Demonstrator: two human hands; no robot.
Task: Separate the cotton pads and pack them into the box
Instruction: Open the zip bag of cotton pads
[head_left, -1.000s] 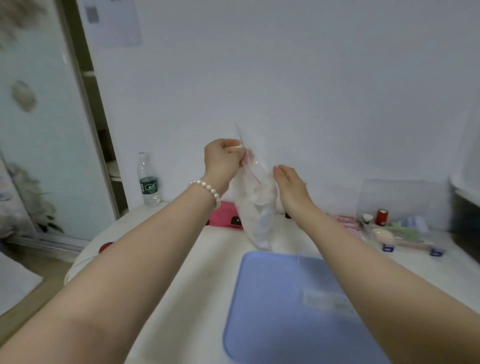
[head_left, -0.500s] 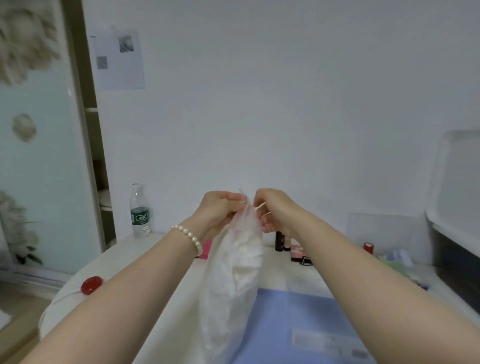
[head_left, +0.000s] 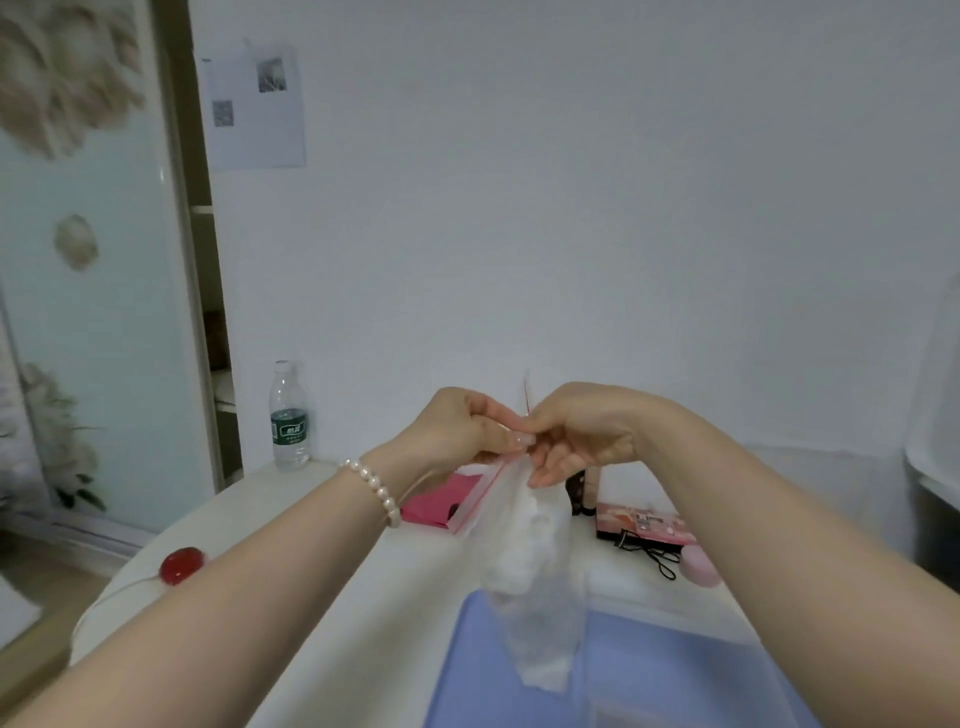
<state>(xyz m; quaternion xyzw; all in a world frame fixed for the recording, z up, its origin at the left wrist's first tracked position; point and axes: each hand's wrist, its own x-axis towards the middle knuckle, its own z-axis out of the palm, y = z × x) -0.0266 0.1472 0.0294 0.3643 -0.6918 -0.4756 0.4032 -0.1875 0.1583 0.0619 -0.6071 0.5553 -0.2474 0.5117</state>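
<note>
a clear zip bag (head_left: 530, 582) of white cotton pads (head_left: 519, 551) hangs above the white tabletop (head_left: 363, 597) and blue box (head_left: 649, 670); left hand (head_left: 462, 428) and right hand (head_left: 582, 434) pinch its red-striped top edge together.

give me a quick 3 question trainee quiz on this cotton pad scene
1. True or false: both hands pinch the top of the bag.
2. Which wrist wears the pearl bracelet? A) left B) right C) neither
3. Fill in: the bag hangs over a ____ mat.

Key
1. True. The left hand and right hand each have a grip on the red-striped seal.
2. A
3. blue
</note>
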